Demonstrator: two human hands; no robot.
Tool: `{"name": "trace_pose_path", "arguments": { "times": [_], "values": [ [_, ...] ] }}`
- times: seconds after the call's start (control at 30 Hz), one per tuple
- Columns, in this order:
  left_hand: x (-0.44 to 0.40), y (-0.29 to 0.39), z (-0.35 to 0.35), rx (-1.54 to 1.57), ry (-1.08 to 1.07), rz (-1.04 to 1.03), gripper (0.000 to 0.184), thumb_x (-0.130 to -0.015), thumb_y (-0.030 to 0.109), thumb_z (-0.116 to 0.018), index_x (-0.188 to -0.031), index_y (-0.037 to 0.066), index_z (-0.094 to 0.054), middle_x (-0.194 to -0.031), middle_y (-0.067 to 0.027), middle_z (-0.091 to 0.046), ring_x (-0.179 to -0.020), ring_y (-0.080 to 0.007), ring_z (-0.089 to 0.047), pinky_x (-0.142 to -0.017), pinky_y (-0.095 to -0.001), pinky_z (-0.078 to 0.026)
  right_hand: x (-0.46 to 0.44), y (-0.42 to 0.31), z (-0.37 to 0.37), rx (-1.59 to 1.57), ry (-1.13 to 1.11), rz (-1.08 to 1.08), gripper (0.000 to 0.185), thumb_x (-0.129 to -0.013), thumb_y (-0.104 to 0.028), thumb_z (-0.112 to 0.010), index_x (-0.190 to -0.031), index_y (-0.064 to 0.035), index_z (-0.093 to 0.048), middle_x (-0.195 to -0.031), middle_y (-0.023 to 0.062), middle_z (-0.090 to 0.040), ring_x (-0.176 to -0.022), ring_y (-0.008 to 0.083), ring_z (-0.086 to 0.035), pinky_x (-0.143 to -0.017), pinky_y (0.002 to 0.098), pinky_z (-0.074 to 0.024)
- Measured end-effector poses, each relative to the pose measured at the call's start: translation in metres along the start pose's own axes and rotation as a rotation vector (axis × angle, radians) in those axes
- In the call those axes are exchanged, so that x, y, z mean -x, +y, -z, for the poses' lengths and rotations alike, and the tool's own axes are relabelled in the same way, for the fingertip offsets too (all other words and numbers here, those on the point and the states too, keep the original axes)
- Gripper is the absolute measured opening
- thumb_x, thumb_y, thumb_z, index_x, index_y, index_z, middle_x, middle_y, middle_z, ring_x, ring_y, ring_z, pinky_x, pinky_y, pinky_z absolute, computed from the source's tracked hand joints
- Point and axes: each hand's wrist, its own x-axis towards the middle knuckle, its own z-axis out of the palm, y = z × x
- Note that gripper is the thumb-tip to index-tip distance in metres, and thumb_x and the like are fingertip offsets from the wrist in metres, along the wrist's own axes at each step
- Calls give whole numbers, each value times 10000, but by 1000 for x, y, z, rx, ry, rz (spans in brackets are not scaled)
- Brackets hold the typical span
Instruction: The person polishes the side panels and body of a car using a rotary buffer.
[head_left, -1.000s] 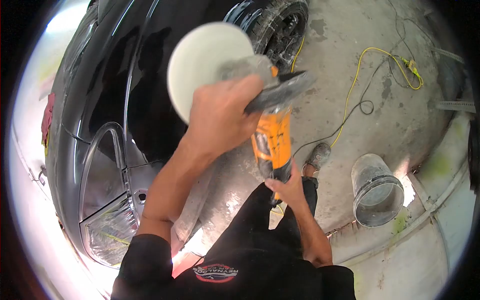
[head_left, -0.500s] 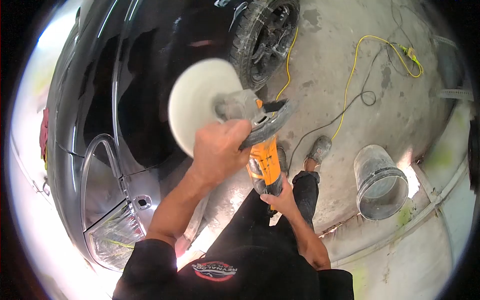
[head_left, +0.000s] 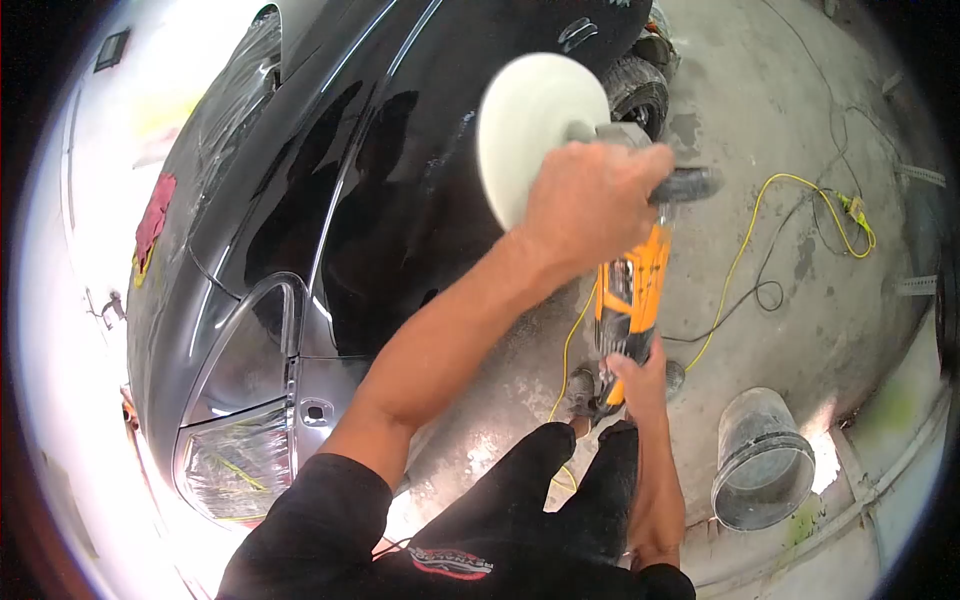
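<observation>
An orange and black car polisher with a round white pad is held in front of me, beside the black car body panel. My left hand is closed round its front handle, near the head. Lower down, my right hand is wrapped about the rear grip, thumb on its side. The pad's face is turned toward the glossy panel; whether it touches the paint I cannot tell.
Plastic film covers the car's side window. A wheel stands at the far end. Yellow cord and a dark cable lie on the concrete floor. A grubby bucket stands to my right; a red cloth is on the left.
My view has shifted, and both hands have carried the polisher forward and to the right in view. The left arm is stretched further out. Both hands keep their hold.
</observation>
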Motion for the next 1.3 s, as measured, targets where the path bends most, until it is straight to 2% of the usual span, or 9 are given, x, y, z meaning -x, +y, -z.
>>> {"name": "trace_pose_path", "arguments": {
  "times": [0.17, 0.27, 0.4, 0.63, 0.73, 0.8, 0.97, 1.1, 1.3],
  "values": [
    [15, 3, 11, -15, 2, 6, 270, -688, 149, -782, -876, 75, -603, -726, -134, -634, -707, -348, -657, -618, -436, -509, 3, 8, 3, 32, -18, 6, 647, -742, -73, -796, -1303, -14, -477, -932, 44, -643, -713, 109, -616, -638, 264, -524],
    [56, 16, 17, -37, -100, 56, 274, -675, 125, -778, -849, 67, -574, -732, -124, -623, -691, -352, -644, -598, -432, -499, 29, 63, 15, 147, -60, 50, 810, -686, -175, -852, -1370, 28, -470, -1161, 93, -647, -1036, 183, -617, -942, 343, -496],
    [86, 23, 8, 14, -207, 119, 267, -682, 121, -769, -829, 70, -551, -731, -128, -622, -696, -355, -645, -599, -446, -497, 65, 81, 13, 122, -121, -83, 870, -682, -191, -853, -1409, 60, -446, -1238, 113, -632, -1115, 183, -592, -1008, 345, -463],
    [22, 19, -15, -14, -147, 77, 208, -718, 121, -715, -883, 83, -593, -779, -137, -663, -757, -357, -672, -635, -481, -521, 18, 44, 28, 19, -87, -58, 643, -752, -131, -779, -1315, 22, -509, -1016, 74, -671, -793, 136, -636, -716, 281, -540],
    [-28, 17, -24, -35, -121, 47, 186, -742, 125, -695, -912, 94, -626, -761, -141, -669, -739, -362, -679, -631, -474, -531, -10, 4, 24, -91, -29, -137, 373, -824, -65, -666, -1167, -13, -527, -837, 77, -658, -681, 157, -636, -638, 305, -543],
    [-44, 13, -29, -15, -26, 0, 155, -752, 123, -685, -897, 97, -636, -745, -145, -670, -721, -366, -683, -618, -472, -537, -15, 7, 23, -155, -24, -131, 358, -831, -50, -648, -1162, -7, -521, -832, 91, -659, -681, 170, -645, -625, 315, -545],
    [3, 22, -4, 30, -189, 55, 104, -784, 113, -664, -879, 94, -627, -729, -152, -676, -705, -365, -693, -596, -479, -545, 34, 36, -5, -118, -14, -164, 404, -768, -122, -639, -1147, -6, -563, -882, 94, -654, -670, 190, -658, -579, 320, -557],
    [34, 30, -2, 21, -353, 112, 92, -798, 114, -655, -882, 92, -623, -733, -154, -681, -713, -364, -699, -598, -487, -545, 84, 49, -31, -268, -41, -234, 474, -782, -37, -613, -1244, -29, -508, -863, 96, -655, -667, 187, -651, -558, 326, -543],
    [3, 28, -14, 12, -354, 123, 142, -791, 114, -670, -919, 83, -618, -762, -161, -690, -741, -367, -703, -636, -491, -551, 59, 20, -15, -246, -91, -211, 480, -755, -93, -638, -1217, -26, -526, -870, 69, -639, -680, 171, -641, -607, 310, -532]
  ]
}}
